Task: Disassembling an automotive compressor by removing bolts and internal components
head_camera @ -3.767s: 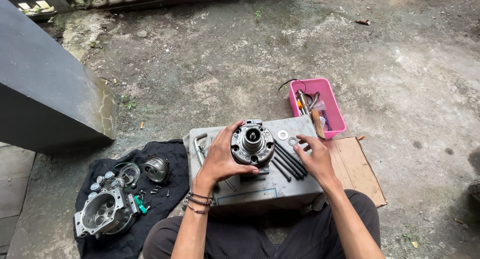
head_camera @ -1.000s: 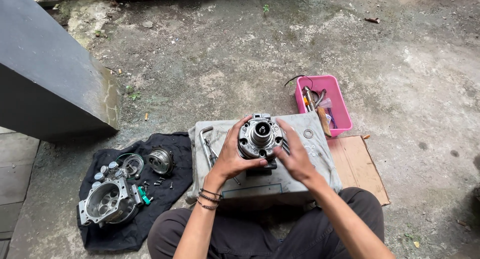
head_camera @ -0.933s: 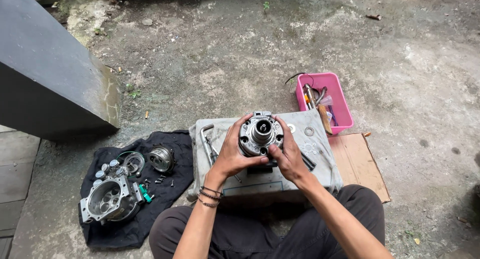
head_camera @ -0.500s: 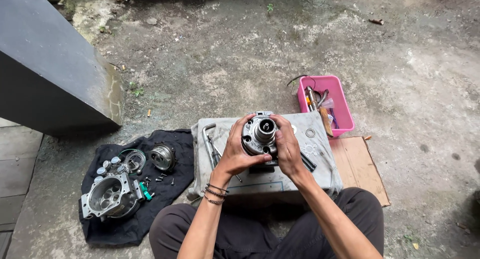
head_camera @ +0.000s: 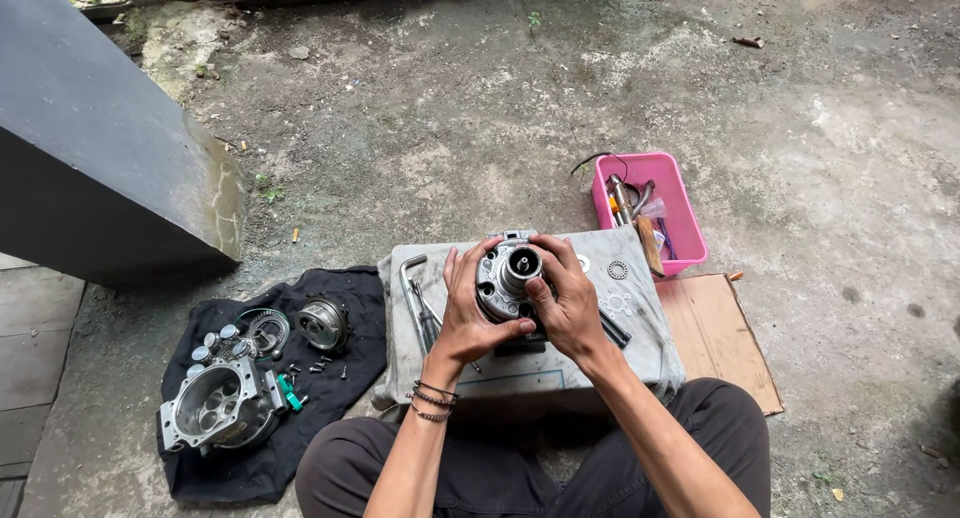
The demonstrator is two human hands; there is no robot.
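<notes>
A round grey metal assembly with a central hub (head_camera: 510,276) is held upright above a cloth-covered box (head_camera: 640,328) in front of me. My left hand (head_camera: 468,313) cups its left side, fingers curled round the rim. My right hand (head_camera: 566,296) wraps its right side, thumb and fingers pressing near the hub. Both wrists rest low over the box. Part of the assembly's underside is hidden by my palms.
On the box lie bent metal wrenches (head_camera: 415,298), a small gear ring (head_camera: 617,270) and dark rods. A pink tray of tools (head_camera: 686,210) stands at right, cardboard (head_camera: 720,338) beside it. A black cloth (head_camera: 330,363) at left bears a metal housing (head_camera: 215,408), a round part (head_camera: 322,323) and small pieces. A dark slab (head_camera: 100,158) rises at left.
My right hand left the rods on the box and came onto the assembly. Both hands now grip it, and it has turned slightly and lifted toward me.
</notes>
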